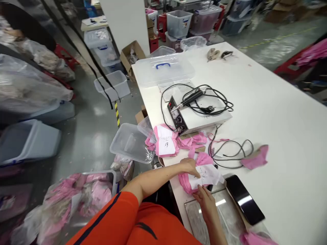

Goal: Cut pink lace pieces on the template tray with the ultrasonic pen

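A bundle of pink fabric-like pieces (186, 183) with a printed white paper (204, 175) on top lies at the table's near edge. My left hand (189, 166) grips its upper side, fingers bent down onto the paper. From below, my right hand (204, 200) pinches the paper and the bundle's lower edge. Just above my left hand are more pink pieces (203, 158). Another pink stack carries a white sheet (166, 140) marked by hand. Under my right forearm is a flat metal-looking plate (224, 212), with a black phone (245, 199) beside it.
A control box (204, 119) bears a pen-like tool (190, 99) and coiled black cable. A loose cable (236, 158) and a pink piece (255, 157) lie to the right. Clear lids (163, 69) rest farther back. Plastic tubs (112, 85) and bagged pink pieces (94, 194) stand on the left.
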Demonstrator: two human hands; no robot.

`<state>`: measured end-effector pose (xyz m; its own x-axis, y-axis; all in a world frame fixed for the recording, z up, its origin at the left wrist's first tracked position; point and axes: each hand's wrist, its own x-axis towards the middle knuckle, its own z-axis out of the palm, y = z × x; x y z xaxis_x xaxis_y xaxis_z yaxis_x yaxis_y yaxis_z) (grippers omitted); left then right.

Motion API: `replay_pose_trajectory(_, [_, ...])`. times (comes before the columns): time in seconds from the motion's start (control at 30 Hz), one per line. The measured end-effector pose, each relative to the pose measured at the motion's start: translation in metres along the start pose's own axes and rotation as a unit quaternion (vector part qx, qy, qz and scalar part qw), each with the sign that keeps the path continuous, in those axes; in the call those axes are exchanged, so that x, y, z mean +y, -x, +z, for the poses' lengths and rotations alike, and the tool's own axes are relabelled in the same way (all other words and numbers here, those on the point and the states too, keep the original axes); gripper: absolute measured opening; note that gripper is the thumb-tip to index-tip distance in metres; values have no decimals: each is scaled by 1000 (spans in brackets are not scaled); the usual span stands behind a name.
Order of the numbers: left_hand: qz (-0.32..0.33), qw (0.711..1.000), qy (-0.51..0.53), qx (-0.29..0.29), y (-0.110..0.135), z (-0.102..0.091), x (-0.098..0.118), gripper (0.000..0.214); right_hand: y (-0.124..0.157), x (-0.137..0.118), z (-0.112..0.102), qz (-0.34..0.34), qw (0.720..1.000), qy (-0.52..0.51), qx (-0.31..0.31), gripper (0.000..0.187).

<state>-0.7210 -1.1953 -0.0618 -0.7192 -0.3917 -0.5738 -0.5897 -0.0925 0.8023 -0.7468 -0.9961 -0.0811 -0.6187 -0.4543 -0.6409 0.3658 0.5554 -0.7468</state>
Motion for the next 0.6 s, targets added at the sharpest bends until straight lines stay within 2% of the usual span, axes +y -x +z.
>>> replay_pose_trajectory(0.07, [-25, 999, 29, 11, 14, -3, 0, 45, 2, 8, -3, 3, 1000, -29, -6, 41])
replay_pose_trajectory(0.13, [-31, 997, 71, 19, 37, -16, -4, 41, 7, 6, -15, 5, 999, -48, -15, 44])
replay_pose_trajectory(0.2, [-24, 990, 136, 34, 64, -40, -13, 43, 12, -11, -26, 6, 999, -20, -34, 50])
replay_pose_trajectory(0.27, [-26, 975, 210, 70, 89, -72, -26, 47, 9, -39, -23, -5, 998, 50, -49, 52])
replay_pose_trajectory(0.33, [-29, 951, 280, 130, 104, -107, -43, 50, -3, -73, -1, -54, 994, 91, -41, 46])
replay_pose_trajectory(0.4, [-27, 924, 333, 186, 103, -137, -58, 51, -26, -102, 36, -136, 980, 117, -83, 38])
replay_pose_trajectory(0.43, [-27, 912, 354, 206, 98, -148, -63, 50, -39, -113, 57, -156, 976, 116, -97, 35])
replay_pose_trajectory(0.5, [-34, 893, 386, 227, 83, -160, -69, 47, -67, -128, 96, -178, 970, 119, -115, 30])
replay_pose_trajectory(0.6, [-49, 876, 421, 232, 62, -152, -66, 41, -96, -131, 136, -191, 963, 125, -142, 23])
